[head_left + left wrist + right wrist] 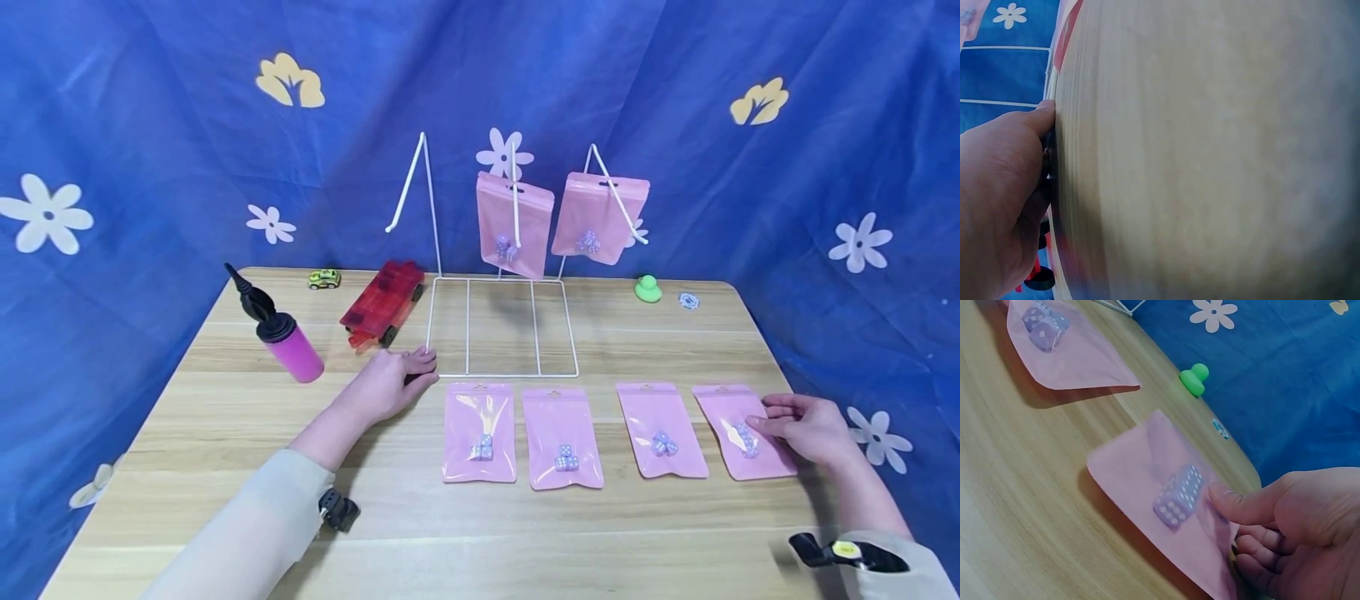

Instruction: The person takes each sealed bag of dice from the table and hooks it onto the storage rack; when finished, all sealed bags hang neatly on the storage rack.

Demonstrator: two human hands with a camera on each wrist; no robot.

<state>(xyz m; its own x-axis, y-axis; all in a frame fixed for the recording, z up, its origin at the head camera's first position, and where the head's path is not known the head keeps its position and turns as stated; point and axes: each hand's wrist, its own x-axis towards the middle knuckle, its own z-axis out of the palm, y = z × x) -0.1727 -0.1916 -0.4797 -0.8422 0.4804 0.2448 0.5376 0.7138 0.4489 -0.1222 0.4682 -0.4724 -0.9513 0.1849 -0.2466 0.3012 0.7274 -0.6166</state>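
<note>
My right hand (810,427) pinches the right edge of a pink zip pouch (738,417) with lilac dice inside. Its thumb lies on top of the pouch, beside the dice (1179,495), and the other fingers curl at the edge, partly underneath. At the front left corner of a white wire rack (502,377), my left hand (390,385) holds the base wire between thumb and fingers. Two more pink pouches, a middle one (513,221) and a right one (592,212), hang from the rack's prongs; the left prong (405,183) is bare.
Other pink dice pouches (480,425) lie in a row before the rack. Left of it are a red toy car (384,302), a small green car (324,279) and a pink hand pump (296,350). A green rubber duck (648,289) and a chip (688,301) lie back right.
</note>
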